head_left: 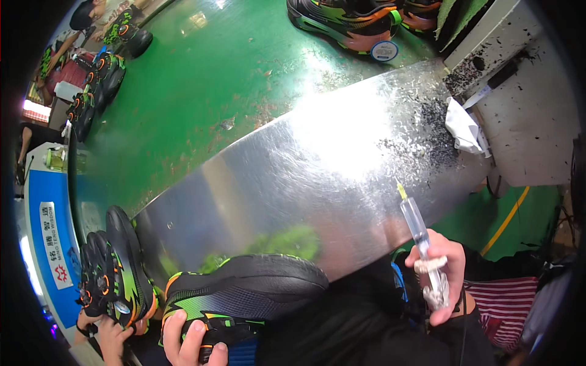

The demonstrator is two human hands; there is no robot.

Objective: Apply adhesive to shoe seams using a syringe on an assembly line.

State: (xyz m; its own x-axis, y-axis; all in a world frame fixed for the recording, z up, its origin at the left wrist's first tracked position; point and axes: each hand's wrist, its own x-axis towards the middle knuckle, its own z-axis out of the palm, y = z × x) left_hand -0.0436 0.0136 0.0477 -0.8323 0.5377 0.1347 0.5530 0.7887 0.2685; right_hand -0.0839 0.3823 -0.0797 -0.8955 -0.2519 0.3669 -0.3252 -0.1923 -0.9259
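My left hand (pixel 186 343) grips a black sneaker (pixel 244 296) with green and orange trim. The shoe is tipped on its side, its dark sole facing the metal sheet, and my fingers lie over its upper. In my right hand (pixel 448 274) is a clear syringe (pixel 414 221) with a yellow needle tip, pointing up and away over the metal sheet. Its lower part carries whitish wrapping or residue. The syringe and the sneaker are well apart.
A shiny metal sheet (pixel 244 183) covers the near side of a green table (pixel 201 91). More sneakers (pixel 342 24) stand at the back. At left, another person's hand (pixel 113 337) is by other sneakers (pixel 116 274). A crumpled white tissue (pixel 462 128) and a knife (pixel 488 85) lie at right.
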